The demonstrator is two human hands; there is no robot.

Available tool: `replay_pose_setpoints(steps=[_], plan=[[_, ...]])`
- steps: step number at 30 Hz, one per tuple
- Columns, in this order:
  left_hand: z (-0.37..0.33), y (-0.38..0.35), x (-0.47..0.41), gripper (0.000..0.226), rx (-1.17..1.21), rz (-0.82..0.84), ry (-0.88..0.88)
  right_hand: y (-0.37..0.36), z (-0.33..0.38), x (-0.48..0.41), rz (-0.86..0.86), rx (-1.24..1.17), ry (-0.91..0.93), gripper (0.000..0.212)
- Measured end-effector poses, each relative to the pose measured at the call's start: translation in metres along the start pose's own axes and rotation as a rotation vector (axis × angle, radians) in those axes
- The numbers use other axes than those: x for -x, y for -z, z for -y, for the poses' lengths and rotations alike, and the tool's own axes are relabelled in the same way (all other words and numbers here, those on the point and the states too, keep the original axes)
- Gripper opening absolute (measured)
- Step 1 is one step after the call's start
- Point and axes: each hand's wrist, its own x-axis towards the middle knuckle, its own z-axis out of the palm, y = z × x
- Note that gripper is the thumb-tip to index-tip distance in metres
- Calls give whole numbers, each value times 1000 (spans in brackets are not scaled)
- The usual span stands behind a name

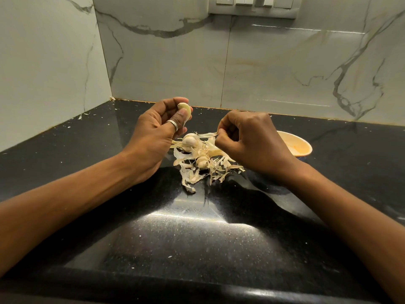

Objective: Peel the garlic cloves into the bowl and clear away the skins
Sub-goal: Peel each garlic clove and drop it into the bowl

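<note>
One clove (184,109) in curled left hand (151,137)

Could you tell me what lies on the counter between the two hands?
Head view: a pile of garlic skins with unpeeled cloves among them.

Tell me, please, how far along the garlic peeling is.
Done: a pile of skins lies on the countertop, so several cloves look peeled; the bowl is partly hidden. In hand: the left hand holds a clove, the right hand pinches a strip of skin. Left: two cloves in the pile, then clearing the skins.
</note>
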Motion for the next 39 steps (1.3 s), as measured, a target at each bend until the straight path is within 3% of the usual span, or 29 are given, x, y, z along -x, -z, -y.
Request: replay_pose_setpoints(steps=[13, 39], plan=[[-5, -5, 8, 26, -63, 101, 22, 4, -1, -1, -40, 67, 29, 9], [2, -4, 11, 27, -289, 215, -133, 8, 5, 0, -58, 2, 162, 17]])
